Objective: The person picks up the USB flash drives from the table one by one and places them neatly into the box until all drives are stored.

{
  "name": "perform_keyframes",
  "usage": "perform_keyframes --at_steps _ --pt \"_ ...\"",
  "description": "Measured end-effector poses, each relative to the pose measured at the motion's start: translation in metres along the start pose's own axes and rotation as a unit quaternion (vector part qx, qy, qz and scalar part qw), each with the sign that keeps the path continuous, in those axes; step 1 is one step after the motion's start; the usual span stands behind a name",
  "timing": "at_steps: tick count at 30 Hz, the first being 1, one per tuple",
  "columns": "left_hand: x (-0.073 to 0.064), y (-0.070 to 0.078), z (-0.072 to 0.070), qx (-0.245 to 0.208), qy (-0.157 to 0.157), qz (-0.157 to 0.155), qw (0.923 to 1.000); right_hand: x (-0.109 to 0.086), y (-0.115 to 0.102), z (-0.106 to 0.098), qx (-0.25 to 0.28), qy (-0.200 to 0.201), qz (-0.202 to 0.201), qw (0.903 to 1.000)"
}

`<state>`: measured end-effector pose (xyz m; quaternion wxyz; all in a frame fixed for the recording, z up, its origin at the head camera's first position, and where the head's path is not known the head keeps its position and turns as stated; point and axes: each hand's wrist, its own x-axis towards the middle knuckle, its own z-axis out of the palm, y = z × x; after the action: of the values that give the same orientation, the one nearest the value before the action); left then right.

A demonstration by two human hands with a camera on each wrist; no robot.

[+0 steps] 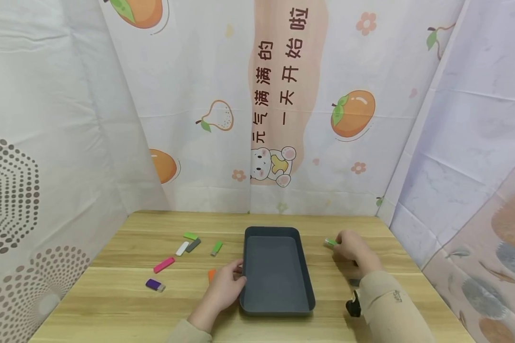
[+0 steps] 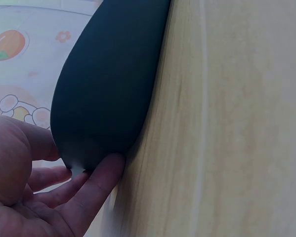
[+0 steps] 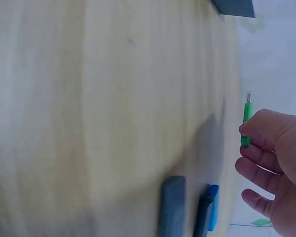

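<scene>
Green USB stick (image 3: 247, 117) is pinched by the right hand (image 1: 355, 250) at the end opposite its metal plug (image 3: 249, 97); plug is pointed away from the palm, toward the tray (image 1: 276, 276) side. Should handle as very light and stiff: hard plastic shell by the look of it, smooth, so a bit slippery if only the tip is caught. Plug is probably the part to be spared; best held by the long sides of the green body, thumb against fingers, light squeeze. Right-hand pose: back of hand turned up, forearm reached forward, remaining fingers loosely bent and fanned below the pinch, nothing gripped by them. Stick seems to be held off the tabletop (image 1: 99, 305), exact height can't be told. On the table near that hand, a dark grey stick (image 3: 172, 207) is seen, with a black stick (image 3: 203, 215) and a blue stick (image 3: 213, 207) side by side; all are left untouched. Tray is set to the left of the right hand, well apart from it. Its near wall on the other side is gripped by the left hand (image 1: 225, 287), thumb at the rim, fingers against the outside; wall looks thin, stiff, smooth. An orange stick (image 1: 212, 275) is partly hidden just beside the left hand.
</scene>
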<state>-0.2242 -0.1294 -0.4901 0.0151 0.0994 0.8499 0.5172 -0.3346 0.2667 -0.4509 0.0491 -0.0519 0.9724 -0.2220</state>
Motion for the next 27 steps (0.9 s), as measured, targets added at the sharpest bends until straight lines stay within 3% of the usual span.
perform_keyframes --at_steps 12,27 --pt "0.0 0.001 0.001 0.004 0.002 -0.003 1.0 0.009 -0.019 -0.018 -0.014 0.025 -0.025 0.9993" --pt "0.001 -0.001 0.0 0.004 -0.003 -0.009 0.9999 0.02 -0.074 -0.031 -0.022 0.052 -0.079 0.9953"
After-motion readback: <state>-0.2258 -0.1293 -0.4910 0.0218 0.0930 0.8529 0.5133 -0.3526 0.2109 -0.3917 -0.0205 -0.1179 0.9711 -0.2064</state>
